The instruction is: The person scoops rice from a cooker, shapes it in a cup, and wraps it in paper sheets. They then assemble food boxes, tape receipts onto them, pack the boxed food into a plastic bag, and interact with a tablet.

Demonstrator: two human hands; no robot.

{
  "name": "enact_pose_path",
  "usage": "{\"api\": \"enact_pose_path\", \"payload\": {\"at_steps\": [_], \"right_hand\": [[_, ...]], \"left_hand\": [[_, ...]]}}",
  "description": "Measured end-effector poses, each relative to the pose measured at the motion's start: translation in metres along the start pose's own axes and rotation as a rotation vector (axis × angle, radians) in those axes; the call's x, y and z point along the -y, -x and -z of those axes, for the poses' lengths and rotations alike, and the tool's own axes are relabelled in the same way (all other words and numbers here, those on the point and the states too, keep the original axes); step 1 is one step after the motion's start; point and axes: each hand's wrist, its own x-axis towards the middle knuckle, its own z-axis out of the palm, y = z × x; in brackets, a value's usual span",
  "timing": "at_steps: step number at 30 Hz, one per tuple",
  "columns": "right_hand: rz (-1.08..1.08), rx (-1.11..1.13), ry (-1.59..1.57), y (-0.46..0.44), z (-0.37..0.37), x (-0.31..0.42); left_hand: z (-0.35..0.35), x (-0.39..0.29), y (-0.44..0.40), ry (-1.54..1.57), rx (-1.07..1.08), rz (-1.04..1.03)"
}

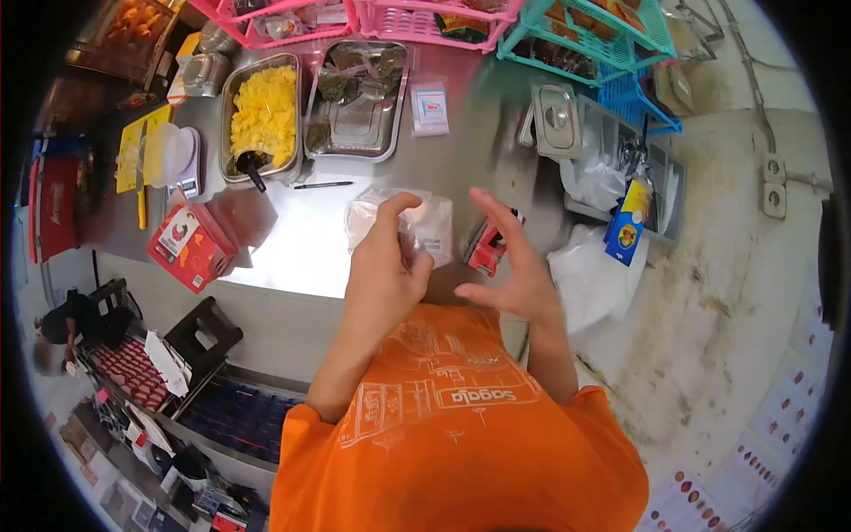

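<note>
On the steel counter [310, 199] a clear plastic bag [432, 222] lies in front of me, partly behind my left hand [390, 257]. The fingers of my left hand are curled and apart, over or against the bag; nothing shows gripped between them. My right hand [514, 270] is raised with thumb and fingers spread, and nothing shows in it. Beside it, partly hidden by its fingers, is a red object [485, 252]. A black pen [323, 185] lies behind the bag, near a small white and pink packet [430, 108].
Behind stand a metal tray of yellow food [266, 111] with a dark-handled utensil and a tray of dark packets [355, 146]. A red box [191, 248] and a scale [189, 168] are left; a grey bin [669, 199] and white bag [598, 275] right. A person [69, 321] is far left.
</note>
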Motion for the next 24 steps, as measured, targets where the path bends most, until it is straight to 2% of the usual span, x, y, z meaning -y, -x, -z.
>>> {"api": "enact_pose_path", "payload": {"at_steps": [1, 2, 3, 5, 6, 8, 9, 10, 11, 12, 14, 15, 17, 20, 22, 23, 24], "right_hand": [[-0.030, -0.045, 0.189, -0.007, -0.011, -0.016], [-0.058, -0.065, 0.062, -0.014, -0.032, -0.051], [-0.084, -0.089, -0.064, -0.020, -0.054, -0.087], [0.041, -0.147, 0.047, -0.042, -0.082, -0.094], [0.173, -0.202, 0.596, -0.053, -0.079, -0.065], [0.099, 0.011, 0.170, -0.064, -0.090, -0.142], [0.137, -0.021, 0.171, -0.064, -0.098, -0.165], [0.175, -0.054, 0.173, -0.065, -0.105, -0.188], [0.274, -0.237, 0.396, -0.063, -0.122, -0.189], [0.249, -0.340, 0.305, -0.062, -0.129, -0.175], [-0.096, -0.284, -0.009, -0.062, -0.140, -0.143], [-0.269, -0.288, -0.155, -0.061, -0.147, -0.126], [-0.087, -0.361, -0.162, -0.052, -0.158, -0.120], [-0.037, -0.131, 0.090, -0.040, -0.127, -0.096], [-0.083, 0.259, 0.008, -0.033, -0.069, -0.074], [-0.098, 0.462, -0.029, -0.031, -0.029, -0.072], [0.017, 0.433, -0.170, -0.029, 0.012, -0.082]], "left_hand": [[-0.001, -0.002, 0.001, 0.033, 0.019, -0.008], [-0.005, -0.004, 0.003, 0.068, 0.045, -0.015], [-0.026, 0.000, 0.004, 0.173, 0.052, -0.182], [-0.046, 0.006, 0.003, 0.105, 0.157, -0.171], [-0.050, 0.005, 0.000, 0.068, 0.196, -0.167], [-0.020, 0.017, 0.000, 0.115, 0.324, -0.071], [0.004, 0.030, -0.003, 0.162, 0.401, 0.010], [0.021, 0.048, -0.002, 0.055, 0.317, -0.015], [0.032, 0.069, 0.000, -0.045, 0.243, -0.052], [0.034, 0.085, 0.001, -0.403, 0.150, -0.176], [0.003, 0.122, 0.002, -0.442, 0.106, -0.200], [-0.018, 0.160, -0.001, -0.591, 0.170, -0.273], [-0.050, 0.196, 0.000, -0.329, -0.024, -0.295], [-0.069, 0.199, -0.016, -0.432, -0.029, -0.162], [-0.080, 0.224, -0.014, -0.340, -0.161, -0.051], [-0.088, 0.258, -0.013, -0.207, -0.293, 0.010], [-0.089, 0.277, -0.012, -0.078, -0.421, 0.072]]}}
